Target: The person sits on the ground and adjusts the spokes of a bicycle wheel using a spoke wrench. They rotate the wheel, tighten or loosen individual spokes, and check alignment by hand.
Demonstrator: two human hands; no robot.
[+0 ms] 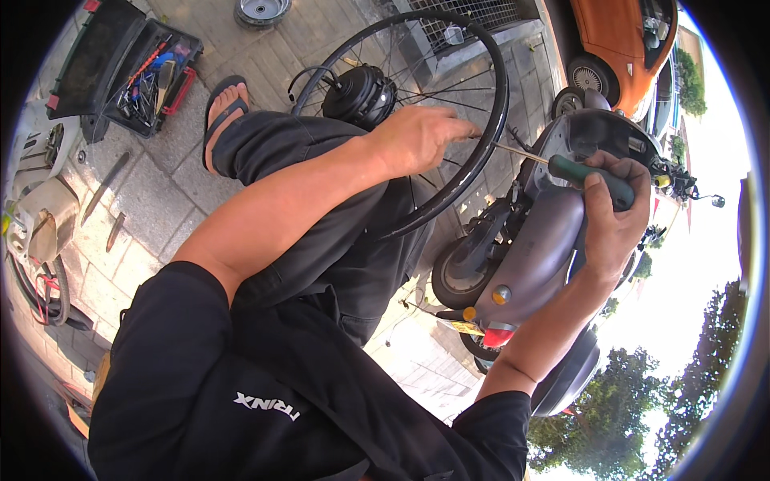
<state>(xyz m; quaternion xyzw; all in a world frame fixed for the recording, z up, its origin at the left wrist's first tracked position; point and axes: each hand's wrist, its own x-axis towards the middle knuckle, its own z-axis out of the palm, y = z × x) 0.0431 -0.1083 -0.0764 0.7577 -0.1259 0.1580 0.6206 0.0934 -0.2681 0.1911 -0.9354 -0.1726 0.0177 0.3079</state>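
A spoked wheel with a black rim (pixel 499 104) stands tilted over my legs, with a black hub motor (pixel 358 94) at its middle. My right hand (pixel 613 204) is wrapped round the green handle of a screwdriver (pixel 566 169). Its thin metal shaft runs left, the tip meeting the outer side of the rim. Inside the rim, opposite that tip, my left hand (pixel 417 138) has its fingers curled, with index finger and thumb pinched together by the rim. Whatever lies between those fingertips is hidden.
An open black toolbox (pixel 152 80) full of tools lies at the upper left. A grey scooter (pixel 537 248) is parked at the right, near an orange car (pixel 613 40). A knife-like blade (pixel 104 188) rests on the paving. A metal drum-shaped part (pixel 262 11) sits at the top.
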